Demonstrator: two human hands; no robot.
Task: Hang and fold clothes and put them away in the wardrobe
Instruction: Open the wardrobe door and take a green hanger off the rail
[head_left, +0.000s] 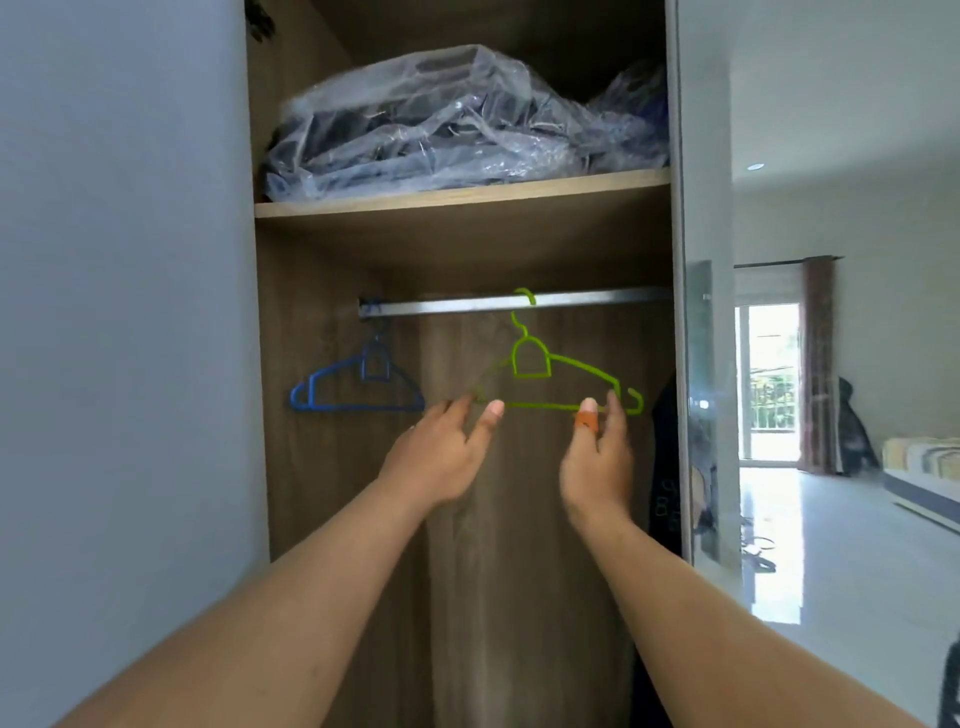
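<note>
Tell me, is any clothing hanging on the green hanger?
No, the green hanger hangs bare on the rail, with only both hands at its bottom bar.

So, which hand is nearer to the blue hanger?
Left. The left hand reaches up just right of the blue hanger, near its right tip. The right hand is farther right, at the green hanger.

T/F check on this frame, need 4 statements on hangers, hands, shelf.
1. The green hanger hangs on the rail. True.
2. The blue hanger is right of the green one. False: it hangs to the left.
3. Plastic-wrapped clothes lie on the shelf above the rail. True.
4. Only the left hand reaches the green hanger. False: the right hand is at its bottom bar too.
</note>
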